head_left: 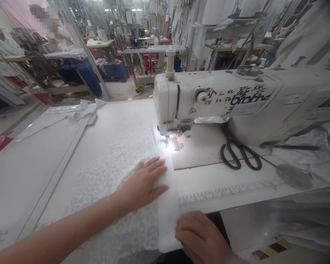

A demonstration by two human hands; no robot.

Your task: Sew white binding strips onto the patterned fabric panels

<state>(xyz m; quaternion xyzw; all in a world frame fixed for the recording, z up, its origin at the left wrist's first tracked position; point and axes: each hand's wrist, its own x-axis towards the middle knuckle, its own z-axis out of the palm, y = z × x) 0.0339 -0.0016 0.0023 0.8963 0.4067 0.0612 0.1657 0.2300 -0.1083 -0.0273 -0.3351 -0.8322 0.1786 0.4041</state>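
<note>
A pale fabric [110, 161] with a grey leopard-like print lies over the sewing table. Along its right edge runs a plain white strip [167, 220], reaching up to the lit needle and presser foot [167, 142] of a white sewing machine [209, 99]. My left hand [147, 181] rests flat on the fabric and strip just in front of the foot, fingers spread. Nearer the front edge, my right hand [202, 236] has its fingers curled at the right edge of the strip, gripping it; the fingertips are partly hidden.
Black-handled scissors [240, 154] lie right of the needle, by the machine's base. A printed ruler scale [222, 192] follows the table's front. White cloth [313, 150] is heaped at far right. Beyond the table are other sewing stations, blue bins [112, 69] and a person [53, 31].
</note>
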